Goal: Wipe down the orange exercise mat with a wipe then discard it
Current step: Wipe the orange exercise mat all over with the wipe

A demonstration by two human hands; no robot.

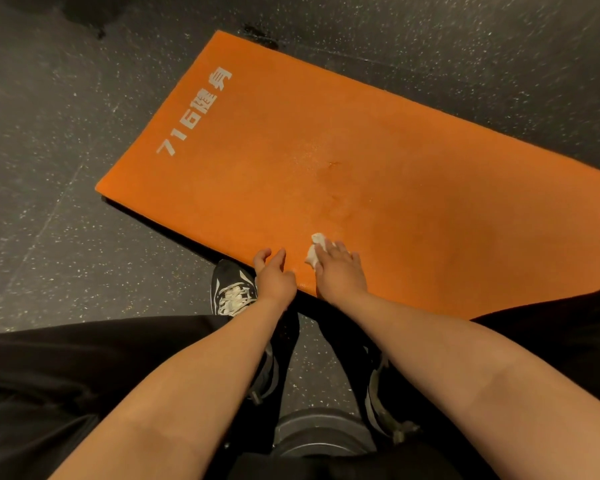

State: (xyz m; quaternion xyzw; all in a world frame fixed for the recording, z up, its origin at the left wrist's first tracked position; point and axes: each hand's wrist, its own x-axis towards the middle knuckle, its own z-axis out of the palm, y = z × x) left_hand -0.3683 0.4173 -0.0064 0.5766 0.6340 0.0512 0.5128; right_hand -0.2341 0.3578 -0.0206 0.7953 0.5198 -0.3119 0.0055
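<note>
the wiping is judged to be under way but not finished: the wipe [314,252], a small crumpled white wad, is pressed onto the orange exercise mat [413,161] close to the mat's near edge, and it is gripped by the right hand [340,271], whose fingers are bent over it, so that white shows only past the fingertips and beside the thumb. ahead of that hand's fingertips, toward the middle of the mat, a darker, faintly streaked patch [333,188] can be seen, and it is taken, as a judgement only, for a part already passed over. the end with the white lettering [194,112], far ahead and to the left of both hands, and the long stretch running off to the right of the right hand show no such marks, so they are judged as left to do, though dampness cannot be told for certain in this light. the discarding has not been done, since the wipe is in the hand, and no bin is in view. the right arm is reached forward and down, with the palm turned to the mat. the left hand [274,275] is held just beside the right one, at the mat's near edge; nothing is held in it, its fingers are loosely curled with the thumb set apart, and whether the mat is touched by it cannot be told. just to the left of that hand a black shoe [232,289] is planted on the dark speckled floor [66,202] on which the mat is laid.
</note>
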